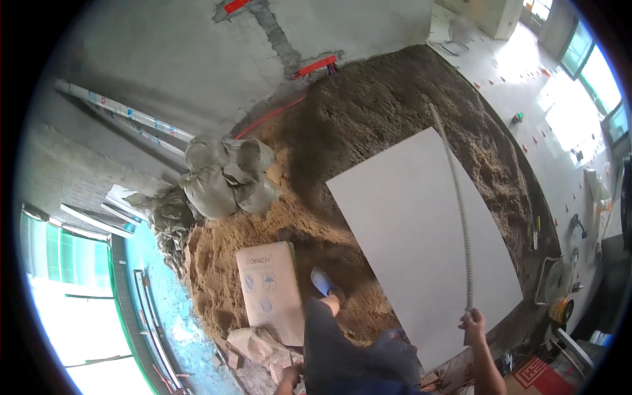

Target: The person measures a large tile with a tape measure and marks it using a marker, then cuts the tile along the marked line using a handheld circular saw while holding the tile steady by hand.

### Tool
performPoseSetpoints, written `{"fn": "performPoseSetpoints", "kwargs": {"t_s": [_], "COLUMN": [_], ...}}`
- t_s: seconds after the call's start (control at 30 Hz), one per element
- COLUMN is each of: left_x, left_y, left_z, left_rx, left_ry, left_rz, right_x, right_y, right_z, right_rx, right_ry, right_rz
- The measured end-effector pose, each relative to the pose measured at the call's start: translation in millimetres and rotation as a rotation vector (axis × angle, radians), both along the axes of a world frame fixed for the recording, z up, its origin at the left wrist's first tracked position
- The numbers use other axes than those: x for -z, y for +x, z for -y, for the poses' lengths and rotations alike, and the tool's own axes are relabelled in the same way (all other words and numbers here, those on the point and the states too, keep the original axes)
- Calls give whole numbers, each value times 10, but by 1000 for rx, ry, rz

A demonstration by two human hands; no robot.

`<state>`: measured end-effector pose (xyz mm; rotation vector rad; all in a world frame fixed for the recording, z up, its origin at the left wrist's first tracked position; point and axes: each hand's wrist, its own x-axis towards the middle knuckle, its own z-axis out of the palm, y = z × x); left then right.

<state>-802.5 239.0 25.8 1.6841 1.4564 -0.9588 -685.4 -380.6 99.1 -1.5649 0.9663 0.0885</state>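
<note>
My right hand (473,324) is closed on a tape measure (468,336) near the lower right of a large white board (405,243). The extended blade (461,210) runs up across the board and past its far edge over dark, rough mortar (368,105). At the bottom, my left hand (288,376) is closed around a thin object, too small to name, beside a crumpled bag (257,343). A full cement bag (266,270) lies on tan sand (217,276) left of my foot (324,286), which is in a slipper.
Stacked sacks (227,181) and long pipes (125,115) stand by the wall (171,59). Windows are at far left and upper right. A glossy tiled floor (500,92) with small spacers borders the mortar; tools, a bucket (552,282) and a yellow roll (561,309) sit at right.
</note>
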Motion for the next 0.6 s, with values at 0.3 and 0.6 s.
{"fn": "performPoseSetpoints", "kwargs": {"t_s": [0.3, 0.6], "left_x": [-334, -1433], "left_y": [1390, 2566], "left_z": [-1198, -1905], "left_rx": [-35, 210], "left_ry": [-167, -287], "left_rz": [281, 258], "right_x": [-441, -442], "right_y": [901, 1779], "right_z": [-954, -1891], "right_rx": [255, 500], "right_ry": [-4, 235], "right_rz": [-163, -219]}}
